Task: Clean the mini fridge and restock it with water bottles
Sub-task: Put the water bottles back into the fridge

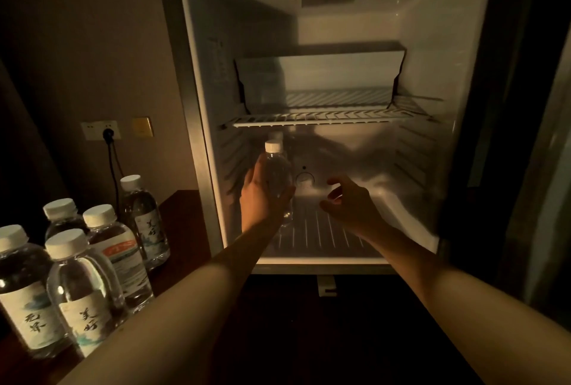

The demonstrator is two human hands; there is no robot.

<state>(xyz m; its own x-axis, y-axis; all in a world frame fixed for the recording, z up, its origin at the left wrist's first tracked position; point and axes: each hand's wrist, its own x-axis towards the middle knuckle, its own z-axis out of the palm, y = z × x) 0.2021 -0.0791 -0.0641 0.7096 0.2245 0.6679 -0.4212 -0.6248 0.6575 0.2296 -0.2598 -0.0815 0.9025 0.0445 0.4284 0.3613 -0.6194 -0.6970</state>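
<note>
While the mini fridge (197,82) stands with its door swung wide, the head view looks into its white interior, where both bare arms reach toward the lower compartment. The left hand (259,196) grips a clear water bottle (276,180) with a white cap, fingers and thumb curled round its body; the bottle stands upright at the left of the bottom wire rack (321,234), though whether its base touches the rack cannot be told. Just behind it a second white cap (276,135) shows, its bottle mostly hidden. The right hand (349,205) hovers to the right of the held bottle, apart from it, fingers loosely curled and holding nothing. Above, a wire shelf (327,119) spans the fridge.

On the near left, five more bottles (80,285) with white caps stand together on a dark wooden table (179,230). Behind them on the far wall, a black plug (108,134) sits in a wall socket (100,130) beside a yellowish switch (142,127).
</note>
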